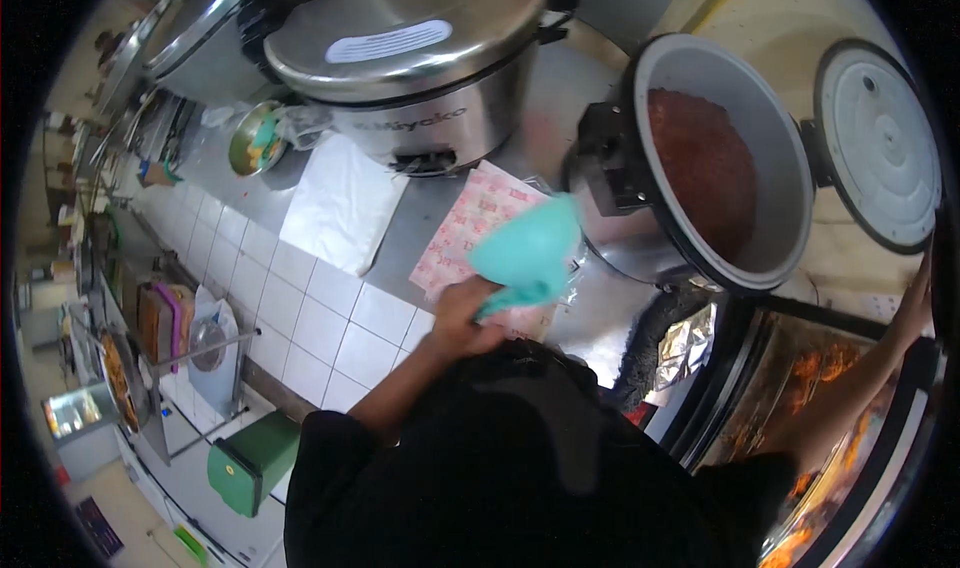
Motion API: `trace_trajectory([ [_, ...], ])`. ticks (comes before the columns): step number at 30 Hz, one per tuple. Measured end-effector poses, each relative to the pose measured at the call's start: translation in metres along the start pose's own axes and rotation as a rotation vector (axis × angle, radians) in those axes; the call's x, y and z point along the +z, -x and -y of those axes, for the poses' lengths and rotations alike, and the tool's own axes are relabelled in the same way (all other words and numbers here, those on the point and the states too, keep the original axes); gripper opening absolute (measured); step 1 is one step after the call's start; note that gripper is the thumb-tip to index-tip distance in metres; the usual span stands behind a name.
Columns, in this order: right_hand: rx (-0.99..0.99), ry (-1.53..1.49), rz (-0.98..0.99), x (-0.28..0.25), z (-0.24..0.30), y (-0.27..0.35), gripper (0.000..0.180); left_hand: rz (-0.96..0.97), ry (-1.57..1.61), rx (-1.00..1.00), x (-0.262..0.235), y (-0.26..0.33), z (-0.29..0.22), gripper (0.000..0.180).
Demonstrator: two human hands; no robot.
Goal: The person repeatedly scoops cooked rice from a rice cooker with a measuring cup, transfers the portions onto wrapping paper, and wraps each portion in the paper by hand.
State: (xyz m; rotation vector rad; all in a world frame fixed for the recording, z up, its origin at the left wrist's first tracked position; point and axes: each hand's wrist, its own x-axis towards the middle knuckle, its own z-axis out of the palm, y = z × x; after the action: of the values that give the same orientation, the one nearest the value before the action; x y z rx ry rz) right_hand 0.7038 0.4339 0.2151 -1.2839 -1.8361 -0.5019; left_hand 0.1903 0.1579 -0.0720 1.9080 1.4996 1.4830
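Observation:
My left hand [465, 320] is closed around the handle of a turquoise plastic scoop [528, 248], smeared by motion, above sheets of pink-and-white printed paper [470, 223]. To its right stands a large steel rice cooker [800, 203] with its pot uncovered. Reddish-brown food [705, 168], perhaps cooked rice, lies in the pot. The cooker's round lid [885, 153] stands hinged back at the far right. My right hand [918, 293] reaches up to the picture's edge just below that lid; its fingers are hidden there.
A closed steel cooker [430, 93] stands at the back, beside a stack of white sheets [345, 203] and a metal bowl [250, 153]. At lower right, a glass-fronted case [770, 388] holds browned food. Crumpled foil [688, 346] lies near it. A green bin [250, 458] stands at left.

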Motion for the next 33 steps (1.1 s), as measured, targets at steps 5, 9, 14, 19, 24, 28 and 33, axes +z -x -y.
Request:
trace_trajectory([
  [5, 0.318, -0.922, 0.374, 0.045, 0.267, 0.234, 0.043, 0.335, 0.361, 0.155, 0.038, -0.035, -0.049, 0.038],
  [9, 0.602, -1.207, 0.492, 0.073, 0.332, 0.295, 0.034, 0.344, 0.430, 0.287, 0.073, -0.023, -0.043, 0.037],
  [14, 1.024, -1.053, 0.416, 0.080, 0.296, 0.325, 0.024, 0.472, 0.044, -0.139, 0.060, 0.056, 0.060, 0.048],
  [19, 0.759, -1.008, 1.019, 0.152, 0.288, 0.432, 0.024, 0.525, -0.218, 0.119, 0.091, 0.042, 0.132, 0.052],
  [24, 0.336, -0.644, 1.140, 0.167, 0.316, 0.464, 0.029, 0.547, -0.378, 0.197, 0.102, 0.044, 0.169, 0.056],
  [28, 0.324, -0.487, 1.322, 0.162, 0.325, 0.448, 0.040, 0.337, -0.534, -0.268, 0.040, 0.043, 0.190, 0.072],
  [33, 0.257, -0.483, 1.124, 0.162, 0.319, 0.468, 0.033, 0.480, -0.829, -0.474, -0.021, 0.022, 0.174, 0.063],
])
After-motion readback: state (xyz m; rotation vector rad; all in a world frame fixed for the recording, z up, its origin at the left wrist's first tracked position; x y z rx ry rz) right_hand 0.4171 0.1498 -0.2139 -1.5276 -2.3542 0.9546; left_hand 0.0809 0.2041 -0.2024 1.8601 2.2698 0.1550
